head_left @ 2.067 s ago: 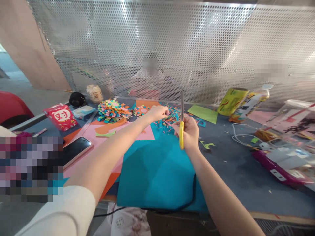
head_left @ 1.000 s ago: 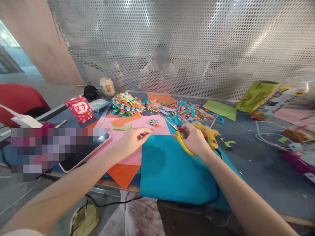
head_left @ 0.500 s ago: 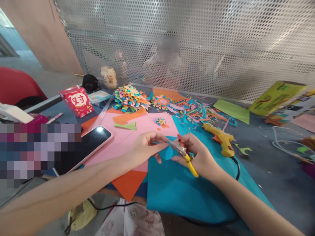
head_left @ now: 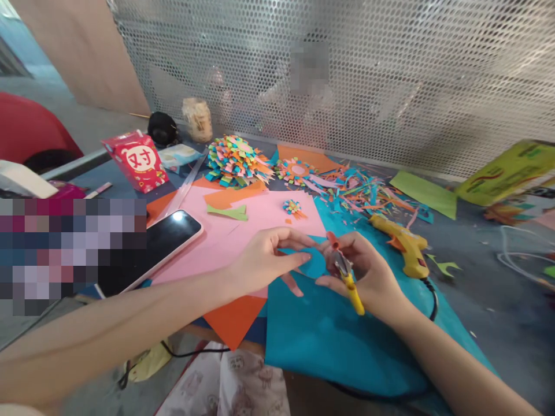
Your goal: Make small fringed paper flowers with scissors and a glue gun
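A rounded piece of blue paper (head_left: 313, 263) is pinched between the thumb and fingers of my left hand (head_left: 277, 257), above a large blue sheet (head_left: 321, 335). My right hand (head_left: 368, 268) grips a pair of scissors (head_left: 344, 266) with red and yellow handle parts; its fingers partly hide them, and the blades look foreshortened. The scissors are beside the right edge of the blue piece. Just beyond my hands, a small fringed paper flower (head_left: 292, 207) rests on pink paper (head_left: 269, 216).
A yellow glue gun (head_left: 405, 245) lies to the right, its black cord trailing. Behind are a large fringed paper ball (head_left: 236, 162), a flat paper flower (head_left: 295, 170) and paper shreds (head_left: 359, 190). A phone (head_left: 151, 251) lies left, near a red packet (head_left: 137, 160). Perforated metal (head_left: 368, 75) borders the back.
My right hand has turned the scissors, whose metal no longer points at my left hand. More of the rounded blue piece shows. The view has shifted slightly.
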Motion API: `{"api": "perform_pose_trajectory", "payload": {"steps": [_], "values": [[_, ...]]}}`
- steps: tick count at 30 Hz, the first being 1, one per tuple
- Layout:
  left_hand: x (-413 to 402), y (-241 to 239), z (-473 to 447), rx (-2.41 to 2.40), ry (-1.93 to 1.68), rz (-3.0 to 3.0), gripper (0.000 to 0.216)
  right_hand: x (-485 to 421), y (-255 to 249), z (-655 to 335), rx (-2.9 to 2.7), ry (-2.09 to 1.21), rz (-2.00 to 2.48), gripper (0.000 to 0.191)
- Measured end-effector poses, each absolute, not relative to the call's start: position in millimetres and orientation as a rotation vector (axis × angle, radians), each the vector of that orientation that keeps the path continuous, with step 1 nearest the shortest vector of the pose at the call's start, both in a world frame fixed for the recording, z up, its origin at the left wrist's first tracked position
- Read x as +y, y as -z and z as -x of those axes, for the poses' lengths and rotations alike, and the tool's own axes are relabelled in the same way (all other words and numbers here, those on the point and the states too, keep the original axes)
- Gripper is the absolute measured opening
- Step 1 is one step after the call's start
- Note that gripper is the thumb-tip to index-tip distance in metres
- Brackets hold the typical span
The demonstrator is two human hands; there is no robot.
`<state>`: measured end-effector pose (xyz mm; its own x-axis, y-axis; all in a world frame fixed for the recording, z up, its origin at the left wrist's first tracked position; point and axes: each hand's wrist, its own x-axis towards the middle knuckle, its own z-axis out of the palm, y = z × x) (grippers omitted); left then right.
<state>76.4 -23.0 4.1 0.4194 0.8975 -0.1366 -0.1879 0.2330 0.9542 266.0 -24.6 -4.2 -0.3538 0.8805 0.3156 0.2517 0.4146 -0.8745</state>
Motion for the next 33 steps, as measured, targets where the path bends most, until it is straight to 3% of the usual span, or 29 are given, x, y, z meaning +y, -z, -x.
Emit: {"api": "perform_pose_trajectory", "payload": {"steps": [9, 14, 25, 33], "values": [[-31, 0, -77, 0.716, -0.869, -1.191, 0.022, -26, 7, -269, -1.800, -0.830, 0.960, 0.039], [-36, -3, -79, 0.649, -0.832, -1.117, 0.039, -27, 9, -271, -1.722, -0.833, 0.993, 0.038], [-32, -5, -78, 0.650, -0.884, -1.023, 0.032, -30, -4, -265, -1.725, -0.771, 0.784, 0.026], [-33, -8, -79, 0.660, -0.947, -0.944, 0.046, -31, 3, -268, -1.737, -0.663, 0.849, 0.031]]}}
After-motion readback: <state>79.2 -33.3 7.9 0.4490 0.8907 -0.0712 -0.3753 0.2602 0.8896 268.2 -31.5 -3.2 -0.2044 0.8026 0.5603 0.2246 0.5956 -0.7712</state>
